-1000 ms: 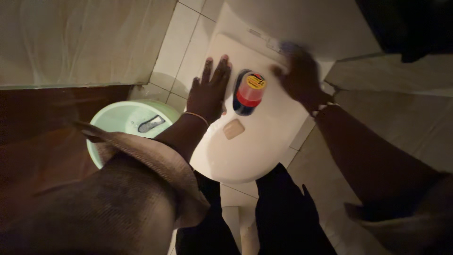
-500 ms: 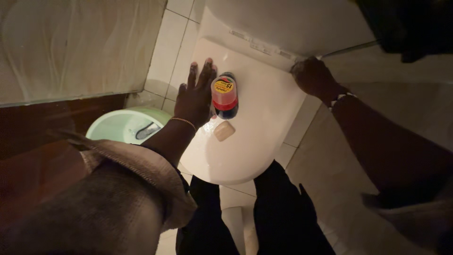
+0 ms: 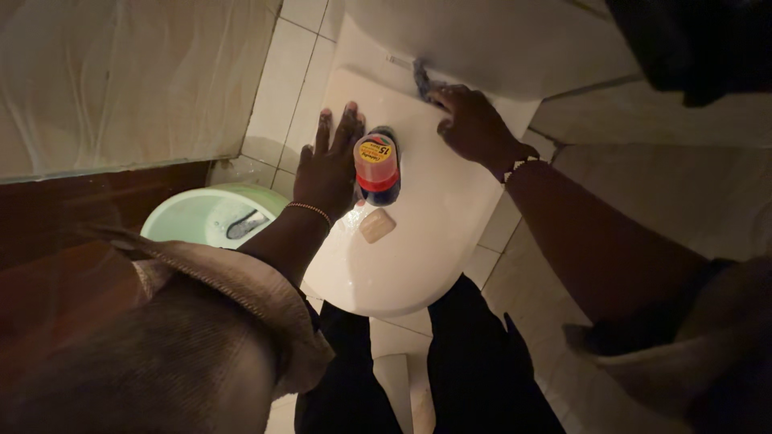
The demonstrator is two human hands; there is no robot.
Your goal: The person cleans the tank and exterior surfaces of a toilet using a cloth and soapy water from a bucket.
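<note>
A white toilet's closed lid point(image 3: 434, 217) fills the middle of the head view. My left hand point(image 3: 327, 167) lies flat on the lid's left side, fingers spread, just beside a dark blue bottle with a red cap point(image 3: 377, 165) standing on the lid. A small beige bar of soap point(image 3: 376, 226) lies just below the bottle. My right hand point(image 3: 471, 122) presses a small bluish cloth point(image 3: 420, 76) against the back of the lid, near the hinge below the white tank point(image 3: 482, 40).
A pale green bucket point(image 3: 189, 217) with a little water and a small object inside stands on the floor left of the toilet. White wall tiles rise behind it. My dark-trousered legs point(image 3: 474, 362) stand at the toilet's front. Tiled floor lies to the right.
My right hand has slid left along the lid's back edge, from its right corner to near the hinge. My left hand and the bottle stay in place.
</note>
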